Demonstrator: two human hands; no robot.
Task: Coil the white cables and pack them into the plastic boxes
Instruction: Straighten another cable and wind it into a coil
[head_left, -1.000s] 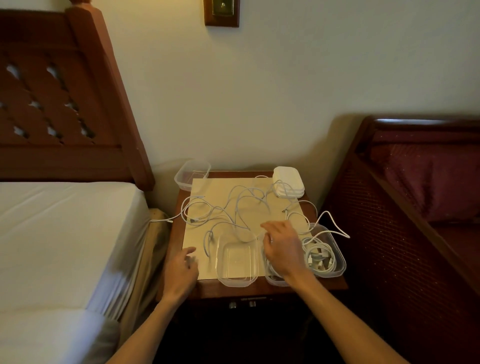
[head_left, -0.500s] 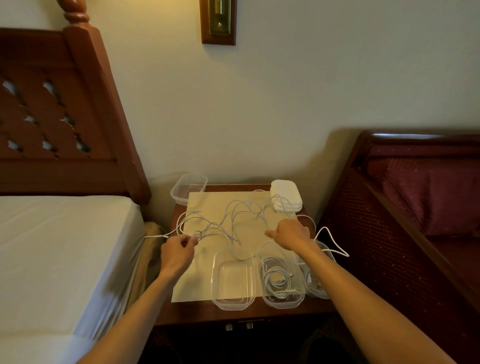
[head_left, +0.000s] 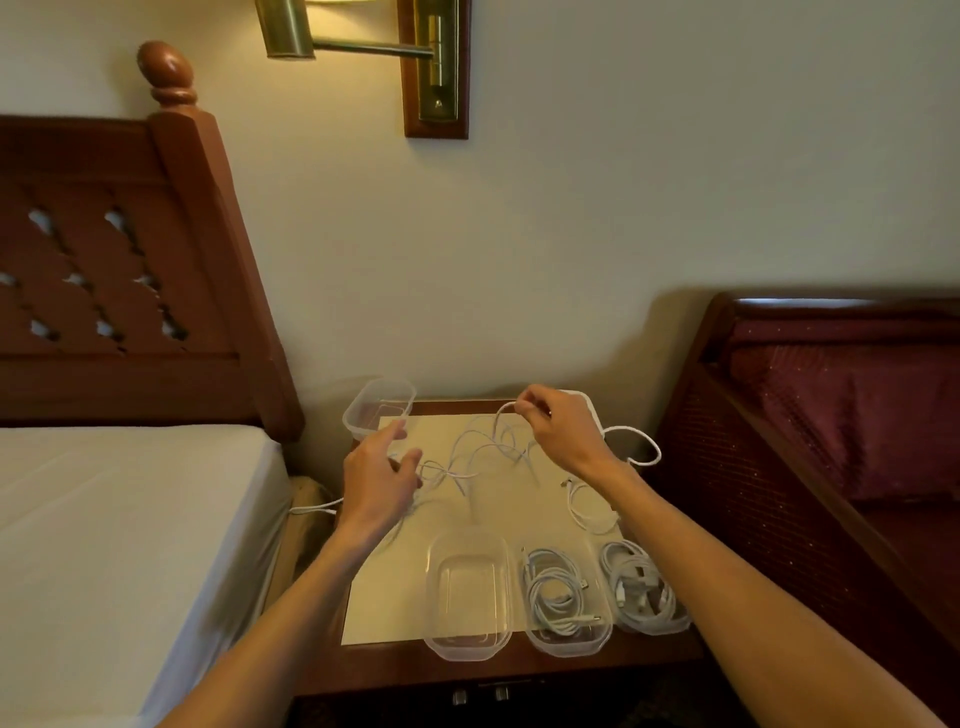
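Note:
Tangled white cables (head_left: 483, 452) lie on a cream sheet (head_left: 395, 597) on the wooden nightstand (head_left: 519, 670). My right hand (head_left: 558, 434) pinches a loop of one cable and holds it raised over the far side. My left hand (head_left: 379, 478) hovers over the tangle's left end with fingers spread; whether it holds a strand is unclear. Along the front edge stand three clear plastic boxes: an empty one (head_left: 467, 597), a middle one (head_left: 566, 597) with a coiled cable, and a right one (head_left: 644, 587) with coiled cables. A further empty box (head_left: 379, 410) sits at the far left corner.
A bed with a white mattress (head_left: 119, 519) and wooden headboard (head_left: 130, 291) is on the left. A dark red cushioned bench (head_left: 841, 426) stands on the right. A brass wall lamp (head_left: 363, 47) hangs above. One cable end (head_left: 311, 509) dangles off the nightstand's left edge.
My right hand rose from the table and moved back, lifting a cable loop. My left hand shifted up over the tangle. The camera tilted so the nightstand sits lower in view.

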